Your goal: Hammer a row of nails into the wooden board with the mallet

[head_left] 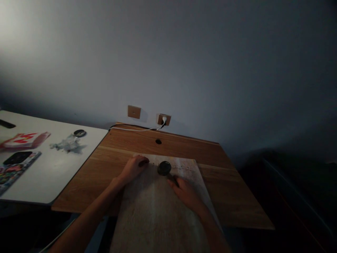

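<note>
My right hand (185, 192) is wrapped round the handle of a dark, round magnifying glass (164, 168). Its disc hovers over or rests on a pale wooden board (158, 218); which of these I cannot tell. Small light bits (181, 167) lie in a row across the board's far part, some partly behind the disc. To the left, my left hand (133, 168) rests by the board's far left edge, close to the row. Its fingers are curled together, and whatever may be in them is hidden.
Beneath the board is a brown wooden desk (237, 196) with a cable hole (158, 141). A plugged-in socket (164, 119) and white cable (131, 129) are behind it. The white table (47, 179) at left holds a red-and-white packet (25, 140), crumpled plastic (68, 144) and a dark device (18, 157).
</note>
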`<act>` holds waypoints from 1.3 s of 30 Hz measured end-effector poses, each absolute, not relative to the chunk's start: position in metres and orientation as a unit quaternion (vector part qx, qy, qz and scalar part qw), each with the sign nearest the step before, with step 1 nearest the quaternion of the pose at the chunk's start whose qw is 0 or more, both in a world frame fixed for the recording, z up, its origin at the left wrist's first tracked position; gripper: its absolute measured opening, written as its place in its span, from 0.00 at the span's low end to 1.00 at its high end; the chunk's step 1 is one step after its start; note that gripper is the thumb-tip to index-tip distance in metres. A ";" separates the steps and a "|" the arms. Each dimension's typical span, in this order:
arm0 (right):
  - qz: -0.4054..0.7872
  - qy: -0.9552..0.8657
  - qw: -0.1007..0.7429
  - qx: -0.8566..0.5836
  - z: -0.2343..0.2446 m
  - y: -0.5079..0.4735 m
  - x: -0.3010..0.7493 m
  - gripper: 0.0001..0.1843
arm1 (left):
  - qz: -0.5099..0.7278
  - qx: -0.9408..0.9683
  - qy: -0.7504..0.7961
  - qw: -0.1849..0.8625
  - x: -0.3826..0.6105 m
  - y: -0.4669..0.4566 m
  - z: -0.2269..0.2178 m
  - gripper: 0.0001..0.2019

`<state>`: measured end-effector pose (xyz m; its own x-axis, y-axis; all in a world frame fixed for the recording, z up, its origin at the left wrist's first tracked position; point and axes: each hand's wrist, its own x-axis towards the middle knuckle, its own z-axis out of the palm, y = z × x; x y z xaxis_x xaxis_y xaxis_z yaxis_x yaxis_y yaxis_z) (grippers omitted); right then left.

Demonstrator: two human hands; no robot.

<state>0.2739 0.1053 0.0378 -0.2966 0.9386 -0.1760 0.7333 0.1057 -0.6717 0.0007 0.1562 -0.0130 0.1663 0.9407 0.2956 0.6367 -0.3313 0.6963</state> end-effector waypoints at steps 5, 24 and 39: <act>0.355 -0.734 0.153 -0.558 0.048 0.116 0.257 0.15 | 0.344 0.754 0.526 0.192 0.001 0.155 -0.013 0.11; 0.285 -0.776 0.128 -0.548 0.040 0.137 0.211 0.18 | 0.391 0.696 0.545 0.258 0.002 0.155 -0.018 0.33; 0.580 -0.398 0.394 -0.591 0.029 0.070 0.254 0.33 | 0.389 0.702 0.541 0.252 -0.001 0.157 -0.024 0.27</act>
<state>0.2537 0.0697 0.0291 0.0094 0.9283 -0.3717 0.0134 -0.3718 -0.9282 -0.0009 0.1569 -0.0242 0.1133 0.9551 0.2739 0.5641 -0.2888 0.7736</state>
